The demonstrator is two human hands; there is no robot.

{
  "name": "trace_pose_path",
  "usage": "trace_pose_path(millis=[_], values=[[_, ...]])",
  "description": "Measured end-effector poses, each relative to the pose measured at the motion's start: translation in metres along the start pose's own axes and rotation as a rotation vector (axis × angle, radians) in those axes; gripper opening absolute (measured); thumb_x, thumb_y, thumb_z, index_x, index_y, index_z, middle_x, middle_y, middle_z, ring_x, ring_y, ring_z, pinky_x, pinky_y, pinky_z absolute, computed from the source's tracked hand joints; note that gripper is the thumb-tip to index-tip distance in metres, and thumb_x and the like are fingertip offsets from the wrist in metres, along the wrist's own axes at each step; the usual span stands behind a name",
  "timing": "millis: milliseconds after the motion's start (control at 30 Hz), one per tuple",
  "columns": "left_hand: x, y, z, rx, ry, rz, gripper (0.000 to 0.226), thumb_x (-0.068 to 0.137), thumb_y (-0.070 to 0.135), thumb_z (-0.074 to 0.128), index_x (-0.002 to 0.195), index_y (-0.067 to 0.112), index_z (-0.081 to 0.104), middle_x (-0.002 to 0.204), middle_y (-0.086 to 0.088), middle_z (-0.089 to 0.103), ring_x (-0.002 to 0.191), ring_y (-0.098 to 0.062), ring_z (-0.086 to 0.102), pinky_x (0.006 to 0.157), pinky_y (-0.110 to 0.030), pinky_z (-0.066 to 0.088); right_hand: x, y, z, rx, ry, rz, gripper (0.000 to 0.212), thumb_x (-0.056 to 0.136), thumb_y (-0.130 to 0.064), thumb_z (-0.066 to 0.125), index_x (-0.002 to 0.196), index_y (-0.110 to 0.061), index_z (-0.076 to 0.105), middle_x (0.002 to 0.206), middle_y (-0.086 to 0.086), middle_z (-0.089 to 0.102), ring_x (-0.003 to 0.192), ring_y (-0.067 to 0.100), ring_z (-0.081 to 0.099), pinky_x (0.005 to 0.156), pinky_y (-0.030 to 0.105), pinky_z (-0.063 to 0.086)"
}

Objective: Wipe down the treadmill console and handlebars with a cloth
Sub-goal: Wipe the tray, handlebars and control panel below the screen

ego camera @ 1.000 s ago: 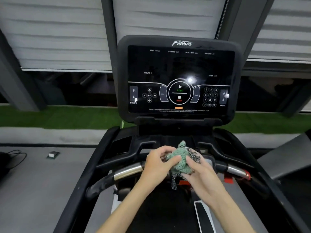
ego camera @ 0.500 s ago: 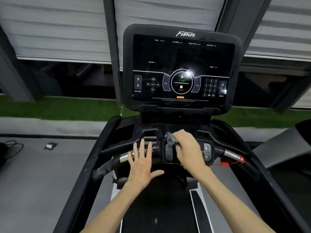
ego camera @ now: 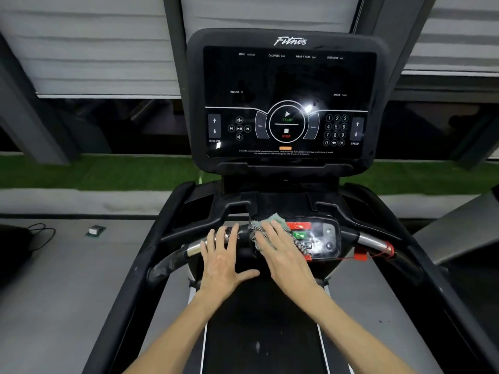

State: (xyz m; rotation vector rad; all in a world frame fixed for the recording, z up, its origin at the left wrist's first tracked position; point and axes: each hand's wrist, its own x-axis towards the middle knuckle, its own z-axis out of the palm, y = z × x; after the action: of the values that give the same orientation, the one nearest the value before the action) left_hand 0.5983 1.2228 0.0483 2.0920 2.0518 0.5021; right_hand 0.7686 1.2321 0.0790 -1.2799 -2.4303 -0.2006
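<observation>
The black treadmill console (ego camera: pixel 286 101) stands upright ahead, its dark screen showing START and STOP controls. Below it a front handlebar (ego camera: pixel 370 241) with chrome sections runs left to right, with a small button panel (ego camera: pixel 321 238) at its centre. My right hand (ego camera: pixel 280 249) lies flat on a green cloth (ego camera: pixel 276 221), pressing it onto the left part of that panel. My left hand (ego camera: pixel 224 260) is spread, fingers apart, resting over the handlebar just left of the cloth, holding nothing.
The treadmill belt (ego camera: pixel 259 333) runs beneath my arms between black side rails (ego camera: pixel 127 306). A red safety clip and cord (ego camera: pixel 361 256) hang from the right of the bar. On the grey floor to the left lie a small box (ego camera: pixel 94 230) and a cable (ego camera: pixel 37 233).
One second ago both hands bunched the cloth. Since then my left hand let go and spread open, and my right hand flattened the cloth onto the button panel.
</observation>
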Motion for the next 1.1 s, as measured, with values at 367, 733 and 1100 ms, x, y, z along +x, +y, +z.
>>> trace_pose_path(millis=[367,733,1100], values=[[0.001,-0.002,0.006,0.0,0.052,-0.016,0.123,0.056,0.068,0.079,0.153,0.02,0.022,0.15,-0.016,0.035,0.143,-0.04,0.025,0.113,-0.06,0.021,-0.037,-0.003,0.0,0.035,-0.019,-0.133,0.06,0.063,-0.002,0.079,0.12,-0.01,0.064,0.13,0.009,0.06,0.127,0.028,0.052,0.101,0.04,0.047],[0.002,-0.002,0.011,0.023,0.087,-0.035,0.122,0.057,0.064,0.082,0.154,0.018,0.024,0.15,-0.015,0.034,0.144,-0.039,0.024,0.115,-0.061,0.017,-0.097,0.113,-0.031,-0.045,0.043,0.049,0.061,0.06,0.022,0.069,0.115,-0.004,0.065,0.13,0.011,0.058,0.132,0.028,0.04,0.115,0.035,0.028],[0.001,0.0,0.004,-0.007,0.06,-0.029,0.122,0.061,0.063,0.08,0.155,0.023,0.014,0.157,-0.011,0.022,0.148,-0.033,0.01,0.118,-0.055,0.009,0.008,0.027,-0.006,0.109,0.113,0.135,0.045,0.087,-0.006,0.048,0.132,-0.002,0.052,0.141,0.017,0.049,0.133,0.04,0.04,0.104,0.052,0.04]])
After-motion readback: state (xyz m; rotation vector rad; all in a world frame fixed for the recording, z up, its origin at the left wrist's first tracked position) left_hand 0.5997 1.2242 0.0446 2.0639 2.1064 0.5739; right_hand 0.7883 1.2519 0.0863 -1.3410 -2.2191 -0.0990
